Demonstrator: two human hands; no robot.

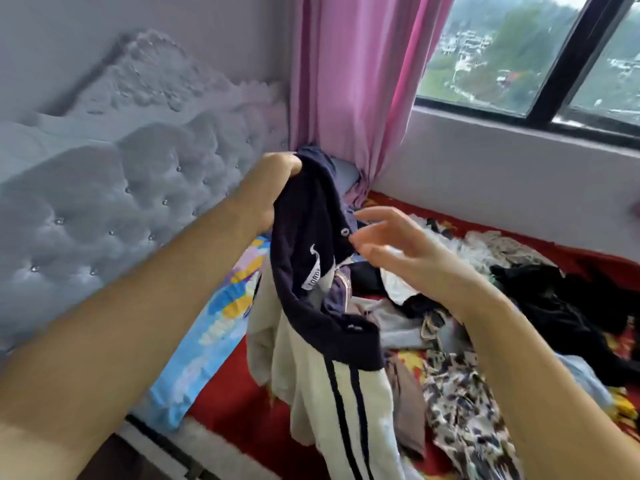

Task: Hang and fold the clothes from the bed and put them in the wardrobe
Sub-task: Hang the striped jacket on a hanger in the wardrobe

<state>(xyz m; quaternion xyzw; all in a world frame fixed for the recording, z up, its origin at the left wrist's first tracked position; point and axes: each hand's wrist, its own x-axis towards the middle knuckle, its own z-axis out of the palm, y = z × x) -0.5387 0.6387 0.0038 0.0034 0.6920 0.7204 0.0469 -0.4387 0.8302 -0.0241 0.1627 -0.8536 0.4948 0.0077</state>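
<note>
Between the hands: a cream and navy garment (332, 368) hangs above the bed (228, 403).
Garment: soft knit; navy collar with a snap button, cream body, two thin navy stripes running down.
Label: white tag inside the collar, letters partly readable as "ORDY".
Left hand (277, 183): raised, fingers pinching the navy collar at its top.
Right hand (391, 244): fingers spread and relaxed, holding nothing, fingertips just beside the collar's snap.
Clothes pile (502, 306): below the right hand, crumpled black, white, grey and camouflage-patterned fabrics on a red patterned bedsheet.
Headboard (104, 202): beyond the left forearm, grey tufted velvet with shiny studs.
Curtain (349, 81): past the left hand, pink, pleated.
</note>
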